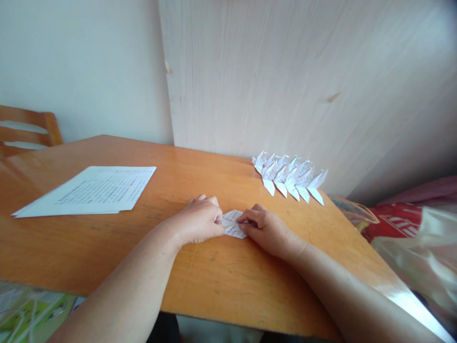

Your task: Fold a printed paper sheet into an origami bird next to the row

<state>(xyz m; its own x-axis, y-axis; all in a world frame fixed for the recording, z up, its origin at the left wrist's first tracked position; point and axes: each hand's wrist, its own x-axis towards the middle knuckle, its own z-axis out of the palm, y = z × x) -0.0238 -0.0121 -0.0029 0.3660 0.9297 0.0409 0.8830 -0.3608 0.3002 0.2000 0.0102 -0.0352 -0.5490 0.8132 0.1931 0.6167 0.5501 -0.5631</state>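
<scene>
A small folded piece of printed white paper [233, 224] lies on the orange wooden table [200, 276] between my hands. My left hand [200, 220] is curled, its fingers pinching the paper's left edge. My right hand [266, 229] presses and pinches the paper's right side with bent fingers. Part of the paper is hidden under both sets of fingertips. Behind my right hand, near the wall, stands a row of several finished folded paper figures [289, 177].
A stack of printed sheets [93, 190] lies at the table's left. A wooden chair back [28, 128] shows at far left. A pale wood panel [285, 81] leans behind the table. Plastic bags [410, 238] sit off the table's right edge.
</scene>
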